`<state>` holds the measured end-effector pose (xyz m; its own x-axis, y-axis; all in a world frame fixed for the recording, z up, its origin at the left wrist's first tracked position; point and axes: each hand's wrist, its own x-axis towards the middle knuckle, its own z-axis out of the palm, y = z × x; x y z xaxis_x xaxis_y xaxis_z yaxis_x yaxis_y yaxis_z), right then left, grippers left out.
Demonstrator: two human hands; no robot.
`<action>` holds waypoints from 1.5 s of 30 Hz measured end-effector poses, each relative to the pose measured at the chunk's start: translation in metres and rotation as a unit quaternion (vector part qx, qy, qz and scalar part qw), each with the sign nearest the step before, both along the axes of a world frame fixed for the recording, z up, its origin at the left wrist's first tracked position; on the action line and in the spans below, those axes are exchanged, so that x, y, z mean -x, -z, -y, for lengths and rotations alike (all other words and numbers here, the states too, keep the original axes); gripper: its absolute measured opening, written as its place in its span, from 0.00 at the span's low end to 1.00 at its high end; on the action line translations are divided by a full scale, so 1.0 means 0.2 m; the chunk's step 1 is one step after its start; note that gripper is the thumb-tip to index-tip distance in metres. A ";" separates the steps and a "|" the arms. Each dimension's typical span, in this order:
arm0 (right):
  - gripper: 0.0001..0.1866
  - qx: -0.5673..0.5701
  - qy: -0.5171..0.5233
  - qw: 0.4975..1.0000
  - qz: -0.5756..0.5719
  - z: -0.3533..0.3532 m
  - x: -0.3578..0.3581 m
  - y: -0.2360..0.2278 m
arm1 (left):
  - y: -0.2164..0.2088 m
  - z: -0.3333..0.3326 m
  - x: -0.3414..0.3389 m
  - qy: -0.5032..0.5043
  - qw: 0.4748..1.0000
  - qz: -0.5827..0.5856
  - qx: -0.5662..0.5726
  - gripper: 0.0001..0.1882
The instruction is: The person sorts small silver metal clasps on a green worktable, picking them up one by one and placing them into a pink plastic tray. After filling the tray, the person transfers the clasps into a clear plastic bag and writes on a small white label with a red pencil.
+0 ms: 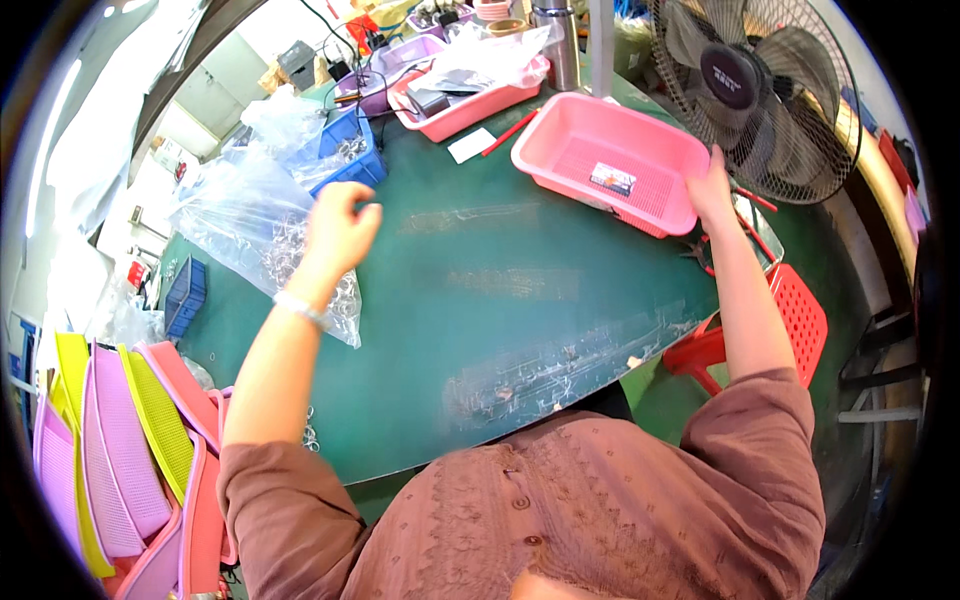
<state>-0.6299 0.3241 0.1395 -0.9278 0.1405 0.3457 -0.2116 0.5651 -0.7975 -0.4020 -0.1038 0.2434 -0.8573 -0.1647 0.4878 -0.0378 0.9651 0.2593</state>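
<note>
My right hand (712, 190) grips the right end of a pink plastic basket (560, 178), its thumb at the rim. The basket is tilted toward me, with a small printed label (612, 179) inside its mesh bottom and no parts in it. My left hand (340, 228) is over the table at the left, its fingers loosely bent and a gap between thumb and forefinger; I see nothing in it. Beneath and beside it lies a clear plastic bag (235, 205) with small shiny metal parts. Just beyond that hand stands a blue bin (368, 160) holding similar metal pieces.
Pink and purple baskets with bags and wires crowd the green table's (450, 350) back, near a steel flask (560, 50). A caged fan (755, 85) stands at the far right, above pliers (700, 250) and a red stool (800, 320). Coloured baskets (130, 450) are stacked at left.
</note>
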 end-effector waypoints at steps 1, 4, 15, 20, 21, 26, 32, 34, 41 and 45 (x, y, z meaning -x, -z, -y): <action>0.35 -0.091 0.043 0.994 -0.042 -0.01 -0.01 0.02 | 0.04 -0.03 0.08 0.007 0.999 0.036 0.022 0.10; 0.30 -0.243 0.006 0.951 -0.190 0.05 -0.12 -0.11 | 0.18 -0.05 0.32 -0.011 0.991 0.127 0.044 0.13; 0.17 -0.352 -0.342 0.852 -0.182 0.68 0.16 -0.50 | 0.50 -0.02 0.99 0.018 0.984 0.177 0.028 0.18; 0.15 -0.474 -0.415 0.774 -0.067 1.11 0.38 -0.52 | 0.55 0.06 1.09 0.064 0.979 0.175 0.085 0.15; 0.14 -0.512 -0.426 0.744 -0.056 1.19 0.38 -0.51 | 0.56 0.08 1.08 0.062 0.979 0.175 0.087 0.15; 0.14 -0.649 -0.405 0.644 -0.008 1.42 0.41 -0.35 | 0.51 0.05 1.07 0.092 0.974 0.173 0.112 0.15; 0.12 -0.705 -0.397 0.587 -0.031 1.51 0.42 -0.24 | 0.53 0.05 1.09 0.097 0.972 0.175 0.123 0.14; 0.12 -0.704 -0.398 0.586 -0.043 1.51 0.40 -0.27 | 0.55 0.05 1.09 0.090 0.974 0.169 0.119 0.15; 0.11 -0.700 -0.447 0.555 -0.048 1.48 0.44 -0.26 | 0.54 0.09 1.10 0.115 0.974 0.162 0.107 0.13; 0.12 -0.633 -0.483 0.599 -0.083 1.44 0.37 -0.38 | 0.55 0.11 1.09 0.111 0.977 0.159 0.087 0.13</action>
<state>-0.7038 0.0356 0.2158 -0.3035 -0.9063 -0.2940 -0.9445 0.2455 0.2183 -0.6207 -0.1250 0.1344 -0.9753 0.1033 0.1950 0.1245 0.9872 0.0997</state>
